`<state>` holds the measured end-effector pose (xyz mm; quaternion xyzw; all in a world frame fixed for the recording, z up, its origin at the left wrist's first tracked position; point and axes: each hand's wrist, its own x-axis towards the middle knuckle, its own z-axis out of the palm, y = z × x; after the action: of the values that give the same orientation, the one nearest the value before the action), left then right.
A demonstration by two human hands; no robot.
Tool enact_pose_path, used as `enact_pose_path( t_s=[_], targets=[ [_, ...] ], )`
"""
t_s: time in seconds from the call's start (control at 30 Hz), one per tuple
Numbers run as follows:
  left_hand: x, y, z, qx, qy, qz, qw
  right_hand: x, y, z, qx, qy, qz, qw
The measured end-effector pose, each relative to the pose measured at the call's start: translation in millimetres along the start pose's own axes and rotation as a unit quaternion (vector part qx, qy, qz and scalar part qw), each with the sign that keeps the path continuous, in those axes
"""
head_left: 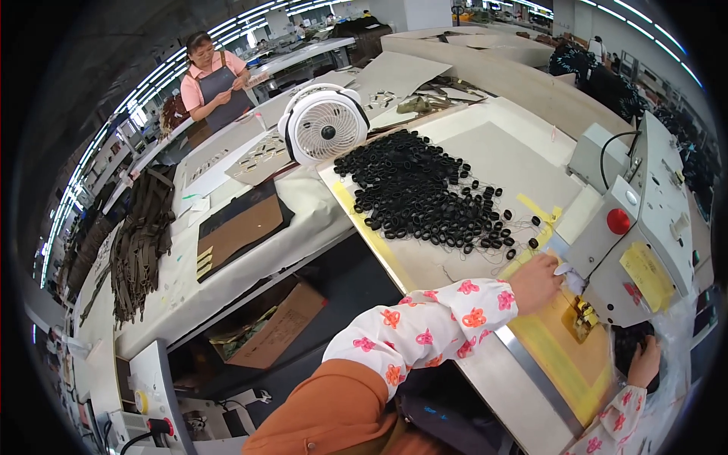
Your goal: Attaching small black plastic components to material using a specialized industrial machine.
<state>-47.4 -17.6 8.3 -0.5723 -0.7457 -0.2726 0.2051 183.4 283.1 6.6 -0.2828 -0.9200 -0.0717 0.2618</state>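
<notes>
My left hand (537, 282) reaches across the yellow-taped worktop to the front of a grey-white sewing machine (618, 235). Its fingers are bent together beside a small white piece (569, 274), and what they pinch is hidden. Brass-coloured machine parts (584, 315) sit just beyond that hand. At the lower right, my right hand (644, 362) curls against a dark bunch (629, 341), apparently black loops, partly covered by the machine. A large heap of small black loops (417, 186), trailing loose threads, lies on the table past my left hand.
A white fan (326, 130) stands behind the heap. Dark straps (140, 243) hang over the left table, near a brown panel (241, 227). Below is an open cardboard box (277, 326). A person in an apron (224, 95) works at the far left. Clear plastic (675, 356) hangs beside the machine.
</notes>
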Motion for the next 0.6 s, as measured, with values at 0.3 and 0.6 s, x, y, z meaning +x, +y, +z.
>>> enact_pose_path(
  t_s=[0.3,0.6],
  targets=[
    [6.7,30.9,54.3,-0.112,-0.163,-0.048,0.979,-2.3,6.9,9.5,0.153,-0.033,-0.034,0.987],
    [15.0,38.3,42.0,-0.047,-0.051,-0.045,0.997,3.9,-29.7,-26.0,0.087,-0.035,0.018,0.995]
  ],
)
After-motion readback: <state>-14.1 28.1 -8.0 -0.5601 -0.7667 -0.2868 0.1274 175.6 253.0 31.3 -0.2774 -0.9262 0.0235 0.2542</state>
